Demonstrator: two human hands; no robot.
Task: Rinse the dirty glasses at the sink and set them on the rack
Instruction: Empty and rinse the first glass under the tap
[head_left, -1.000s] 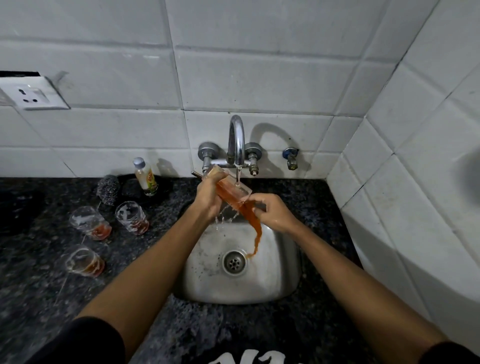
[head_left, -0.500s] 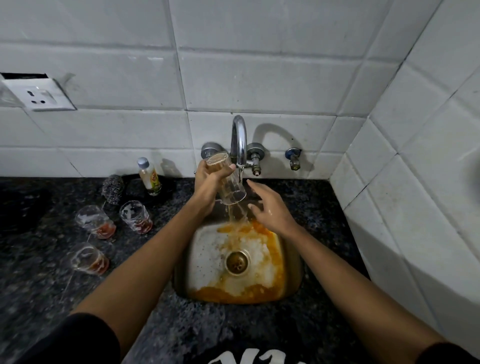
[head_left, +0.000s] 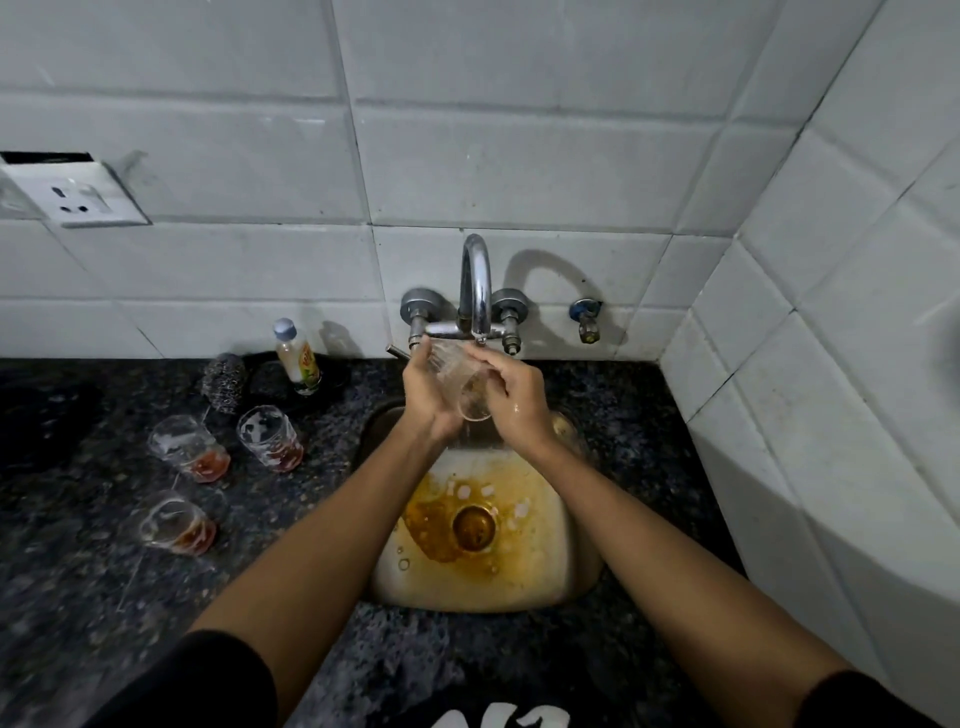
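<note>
Both your hands have closed in since half a second ago: your right hand (head_left: 511, 400), which was hovering apart with fingers spread, now wraps the glass (head_left: 465, 384) from the right, and your left hand (head_left: 428, 395) has tipped it lower, under the tap (head_left: 475, 291). Each grip is curled round that one glass, left cupping it from below and behind, right fingers over the top. The glass lies tilted, mouth toward you and down, right beneath the spout and above the back of the sink (head_left: 582, 582). It looks clear now, while the orange wash that flooded the basin has thinned to a stain around the drain (head_left: 472, 527).

You are in the rinse step on the first glass, I judge, rubbing it under the water. Three dirty glasses wait on the desk (head_left: 104, 571) to your left: two side by side (head_left: 189, 449) (head_left: 270, 439) and one nearer you (head_left: 176, 525), each with reddish dregs. A small bottle (head_left: 297, 358) and a scrubber (head_left: 223, 382) stand behind them by the wall.

Next you need to shake this one out and carry it to the rack, which is not in view, so I cannot tell you which way. Wet glass in wet hands could slip, so keep one firm hold before you let go with the other.
</note>
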